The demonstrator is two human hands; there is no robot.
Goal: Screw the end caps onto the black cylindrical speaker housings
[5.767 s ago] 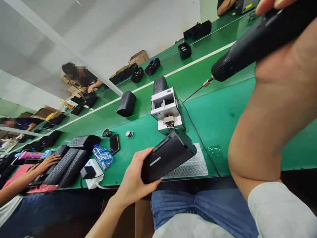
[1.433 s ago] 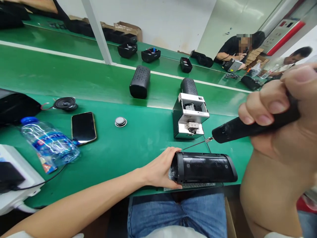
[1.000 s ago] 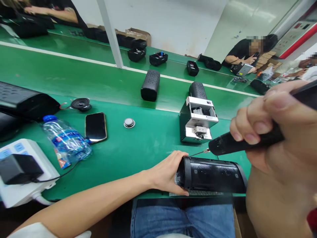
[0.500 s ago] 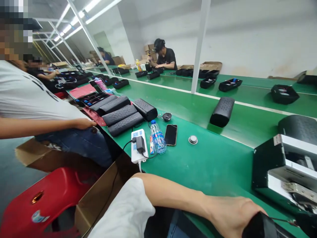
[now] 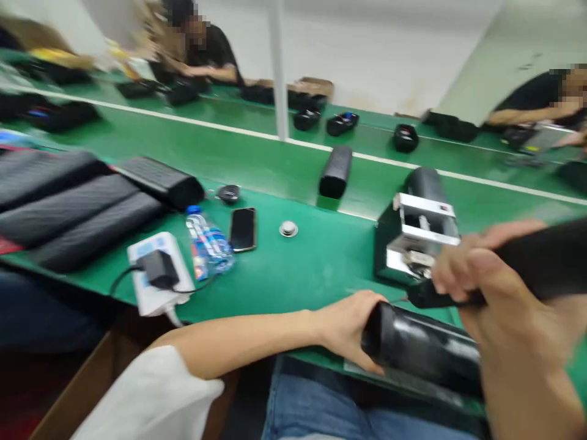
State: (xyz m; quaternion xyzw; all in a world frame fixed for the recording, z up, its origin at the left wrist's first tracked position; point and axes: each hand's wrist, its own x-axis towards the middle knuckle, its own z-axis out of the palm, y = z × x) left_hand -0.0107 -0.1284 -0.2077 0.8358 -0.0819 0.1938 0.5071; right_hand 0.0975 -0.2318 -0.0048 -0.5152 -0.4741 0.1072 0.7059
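My left hand [image 5: 345, 327] is wrapped round the near end of a black, tube-like speaker housing [image 5: 428, 348], which lies on its side at the table's front edge. An open end of the housing faces my left palm. Blurred by motion, my right hand [image 5: 498, 287] grips a black electric screwdriver [image 5: 545, 256]. Its thin bit points left, over the housing and close to my left fingers. Whether the bit touches a screw cannot be made out. Just beyond both hands stands a black and white metal machine [image 5: 389, 244] with an open top.
On the green table [image 5: 316, 269] lie a round silver part [image 5: 288, 229], a phone [image 5: 243, 230], a small speaker driver [image 5: 228, 194], a water bottle [image 5: 211, 241] and a white power strip [image 5: 160, 275]. Several black housings [image 5: 101, 223] lie left. Co-workers sit across the table.
My view has swung right and down, bringing my right hand with the screwdriver and more of the housing into sight. My left hand stays at the housing's end.
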